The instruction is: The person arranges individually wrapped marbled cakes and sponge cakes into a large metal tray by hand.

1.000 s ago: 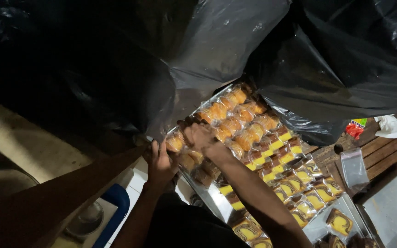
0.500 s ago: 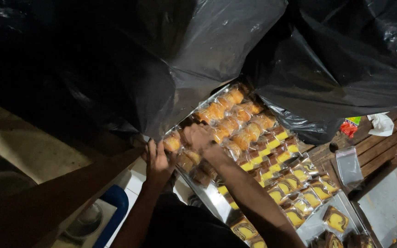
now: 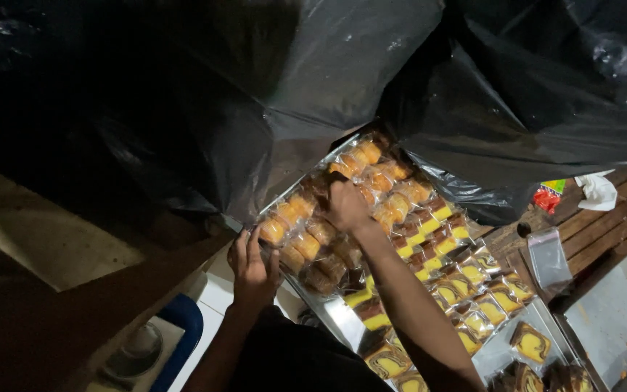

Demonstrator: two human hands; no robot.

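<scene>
A long metal tray (image 3: 337, 318) holds rows of plastic-wrapped cakes: round orange ones (image 3: 306, 245) at the far end and yellow-and-brown slices (image 3: 440, 290) nearer me. My left hand (image 3: 252, 266) grips the tray's left edge beside the orange cakes. My right hand (image 3: 346, 205) reaches over the tray, its fingers curled down among the orange cakes in the middle rows and closed on one. A large black plastic bag (image 3: 328, 80) hangs over the tray's far end and hides what lies beyond.
Marbled cake slices (image 3: 531, 341) lie unwrapped at the tray's near right. A white tray (image 3: 611, 319), an empty clear bag (image 3: 547, 259), a red-and-green packet (image 3: 550, 196) and a crumpled tissue (image 3: 598, 192) sit on the slatted wooden table (image 3: 622, 229). A blue-rimmed container (image 3: 183, 323) stands lower left.
My right hand has slid a little further up the tray among the orange cakes. The left hand stays on the tray's edge.
</scene>
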